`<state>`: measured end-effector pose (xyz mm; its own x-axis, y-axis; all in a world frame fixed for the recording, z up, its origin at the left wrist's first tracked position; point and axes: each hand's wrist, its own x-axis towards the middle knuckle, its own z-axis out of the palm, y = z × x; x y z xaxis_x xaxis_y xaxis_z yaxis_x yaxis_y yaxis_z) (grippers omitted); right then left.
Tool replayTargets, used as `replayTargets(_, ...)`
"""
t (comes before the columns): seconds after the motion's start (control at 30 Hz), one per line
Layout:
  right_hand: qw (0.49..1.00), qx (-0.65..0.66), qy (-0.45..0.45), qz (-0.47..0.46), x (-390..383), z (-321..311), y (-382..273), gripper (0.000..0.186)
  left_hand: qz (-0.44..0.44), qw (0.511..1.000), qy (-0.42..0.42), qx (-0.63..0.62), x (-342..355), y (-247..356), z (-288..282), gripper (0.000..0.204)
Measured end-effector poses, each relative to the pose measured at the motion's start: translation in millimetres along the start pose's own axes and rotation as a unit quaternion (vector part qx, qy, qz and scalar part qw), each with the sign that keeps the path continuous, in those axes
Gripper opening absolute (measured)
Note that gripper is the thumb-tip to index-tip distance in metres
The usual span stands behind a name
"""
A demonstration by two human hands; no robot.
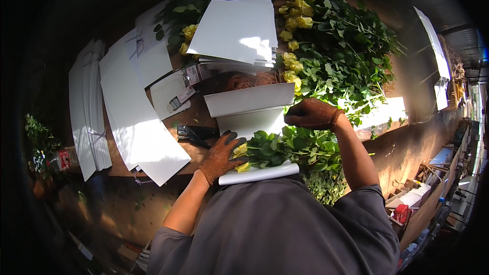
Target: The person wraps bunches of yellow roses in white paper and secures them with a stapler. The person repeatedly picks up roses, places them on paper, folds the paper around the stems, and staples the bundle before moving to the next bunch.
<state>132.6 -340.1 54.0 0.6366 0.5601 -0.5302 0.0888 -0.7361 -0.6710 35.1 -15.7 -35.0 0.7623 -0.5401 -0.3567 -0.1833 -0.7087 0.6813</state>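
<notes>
A bunch of yellow roses (241, 150) with leafy green stems (300, 147) lies in front of me on a white sheet (249, 124), its heads to the left. The sheet's near edge is curled into a roll (259, 173) against my body. Over the rose heads rests my left hand (222, 157), in a brown glove with dark fingertips, its fingers spread. My right hand (313, 113), gloved in brown, is closed above the stems at the sheet's right side; whatever its fingers hold is hidden. A black stapler (196, 134) lies just beyond my left hand.
Beyond the sheet stand a folded white card (249, 100), rubber bands (262, 80) and a stack of white sheets (234, 28). More yellow roses (346, 51) are heaped at the far right. White card bundles (91, 112) and loose sheets (137, 117) cover the left side.
</notes>
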Motion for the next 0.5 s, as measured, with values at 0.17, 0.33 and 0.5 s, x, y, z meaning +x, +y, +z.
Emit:
replayTargets(0.17, 0.911, -0.284, 0.232, 0.19, 40.3, -1.7, 132.4, 0.036, 0.027, 0.997, 0.047, -0.053, 12.0, -2.5, 2.9, 0.041)
replayTargets(0.33, 0.934, -0.122, 0.331, 0.05, 10.5, -38.3, 109.3, 0.032, -0.03, 0.997, 0.064, -0.011, 16.5, 1.8, 4.7, 0.035)
replayTargets(0.5, 0.897, -0.059, 0.428, -0.092, -87.3, -80.7, 29.2, 0.037, -0.035, 0.998, 0.051, -0.002, 22.2, -7.6, 12.5, 0.039)
